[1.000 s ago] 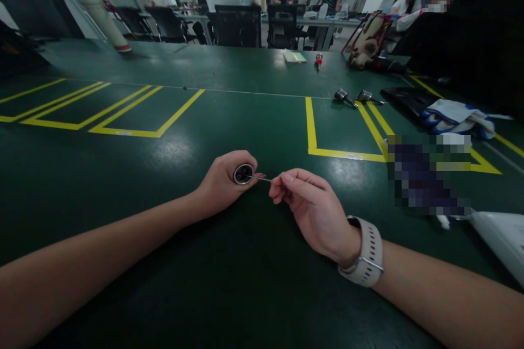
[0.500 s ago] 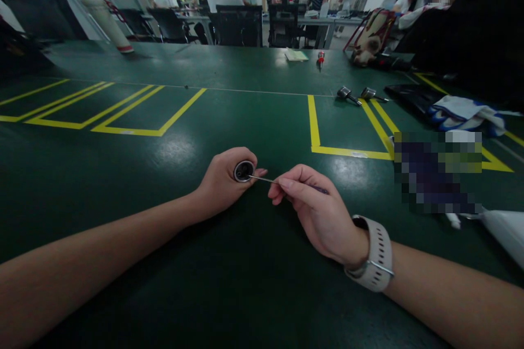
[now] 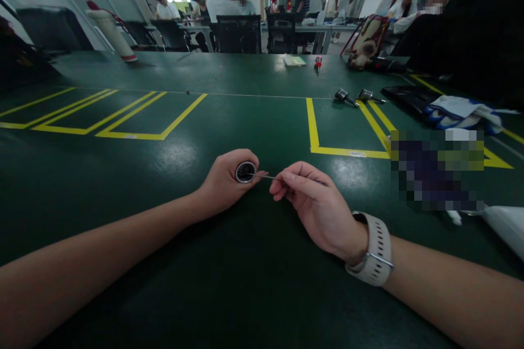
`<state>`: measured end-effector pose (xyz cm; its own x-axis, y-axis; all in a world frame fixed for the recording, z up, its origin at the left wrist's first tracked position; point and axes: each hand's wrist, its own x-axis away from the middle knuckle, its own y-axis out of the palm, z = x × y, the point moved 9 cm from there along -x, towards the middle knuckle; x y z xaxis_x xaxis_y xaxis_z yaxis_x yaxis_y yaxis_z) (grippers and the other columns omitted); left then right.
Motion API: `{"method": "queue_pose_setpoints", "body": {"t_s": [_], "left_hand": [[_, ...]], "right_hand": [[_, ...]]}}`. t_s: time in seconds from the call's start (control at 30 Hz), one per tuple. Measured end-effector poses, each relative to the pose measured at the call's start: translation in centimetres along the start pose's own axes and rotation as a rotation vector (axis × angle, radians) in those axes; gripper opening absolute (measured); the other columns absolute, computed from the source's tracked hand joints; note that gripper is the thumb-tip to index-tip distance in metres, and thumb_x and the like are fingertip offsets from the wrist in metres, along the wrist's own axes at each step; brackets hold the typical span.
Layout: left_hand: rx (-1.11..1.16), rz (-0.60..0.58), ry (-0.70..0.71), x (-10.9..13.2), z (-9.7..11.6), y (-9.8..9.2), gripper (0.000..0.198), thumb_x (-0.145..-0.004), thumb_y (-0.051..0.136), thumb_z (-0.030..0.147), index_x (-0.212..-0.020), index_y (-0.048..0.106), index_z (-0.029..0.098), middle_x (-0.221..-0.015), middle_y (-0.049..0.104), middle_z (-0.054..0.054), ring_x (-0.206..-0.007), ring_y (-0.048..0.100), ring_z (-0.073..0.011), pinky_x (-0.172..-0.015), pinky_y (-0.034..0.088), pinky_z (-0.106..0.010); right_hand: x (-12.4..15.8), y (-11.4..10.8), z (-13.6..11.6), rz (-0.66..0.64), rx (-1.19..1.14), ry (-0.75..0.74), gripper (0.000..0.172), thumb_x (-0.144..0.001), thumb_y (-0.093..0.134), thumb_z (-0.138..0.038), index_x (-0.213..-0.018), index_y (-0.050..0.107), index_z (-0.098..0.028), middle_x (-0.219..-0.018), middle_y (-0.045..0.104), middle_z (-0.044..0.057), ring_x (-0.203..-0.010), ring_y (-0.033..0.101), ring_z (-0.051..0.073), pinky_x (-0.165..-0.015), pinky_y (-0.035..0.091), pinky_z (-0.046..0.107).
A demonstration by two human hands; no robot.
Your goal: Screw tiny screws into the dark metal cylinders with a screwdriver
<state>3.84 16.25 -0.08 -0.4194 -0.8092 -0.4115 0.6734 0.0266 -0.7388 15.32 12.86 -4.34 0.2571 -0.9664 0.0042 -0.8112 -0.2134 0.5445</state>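
My left hand [image 3: 225,177] is wrapped round a hollow metal piston [image 3: 238,179], whose round open end faces me. Its dark inside shows some shapes too small to make out, and its outer wall is mostly covered by the fingers. In a pinch between thumb and fingers, my right hand [image 3: 309,193] holds a thin metal tool [image 3: 265,176]. The tool's slim shaft points left, and its tip is inside the piston's open end. Most of the tool's rear part is hidden by the hand.
Two pistons with rods [image 3: 346,97] lie by the yellow tape [image 3: 352,152] at right. Beyond are a red-handled screwdriver [image 3: 318,64] and a pale notepad [image 3: 294,60]. Gloves [image 3: 462,110] and a blurred dark packet [image 3: 429,174] lie right; a white bottle [image 3: 112,32] stands far left.
The camera view has tilted up slightly. The tool's tip sits a little further left inside the piston's opening, and both hands keep their grips.
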Motion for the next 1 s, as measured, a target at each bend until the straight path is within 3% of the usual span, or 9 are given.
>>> {"method": "queue_pose_setpoints", "body": {"t_s": [0.23, 0.57, 1.0], "left_hand": [[0.011, -0.009, 0.020, 0.08, 0.10, 0.17, 0.017, -0.075, 0.061, 0.025, -0.064, 0.050, 0.017, -0.062, 0.051, 0.003, -0.058, 0.047, -0.0101, -0.054, 0.037, -0.023], [0.016, -0.012, 0.069, -0.01, 0.39, 0.21, 0.014, -0.075, 0.061, 0.021, -0.066, 0.051, 0.017, -0.061, 0.051, 0.004, -0.057, 0.047, -0.0096, -0.055, 0.037, -0.022], [0.016, -0.053, 0.047, -0.06, -0.06, 0.59, 0.016, -0.074, 0.063, 0.023, -0.066, 0.051, 0.017, -0.061, 0.051, 0.004, -0.058, 0.047, -0.0096, -0.053, 0.036, -0.022]], "right_hand": [[0.01, -0.47, -0.12, 0.048, -0.045, -0.009, 0.013, -0.080, 0.058, -0.018, -0.068, 0.063, -0.016, -0.064, 0.063, 0.000, -0.062, 0.056, 0.010, -0.061, 0.044, 0.023], [-0.10, 0.32, 0.00, -0.019, -0.026, 0.026, 0.010, -0.079, 0.060, -0.016, -0.070, 0.064, -0.016, -0.070, 0.066, 0.002, -0.069, 0.060, 0.012, -0.069, 0.047, 0.026], [-0.28, -0.46, -0.10, 0.034, -0.059, 0.010, 0.013, -0.076, 0.059, -0.016, -0.064, 0.063, -0.015, -0.061, 0.064, 0.001, -0.059, 0.057, 0.011, -0.059, 0.044, 0.024]]}}
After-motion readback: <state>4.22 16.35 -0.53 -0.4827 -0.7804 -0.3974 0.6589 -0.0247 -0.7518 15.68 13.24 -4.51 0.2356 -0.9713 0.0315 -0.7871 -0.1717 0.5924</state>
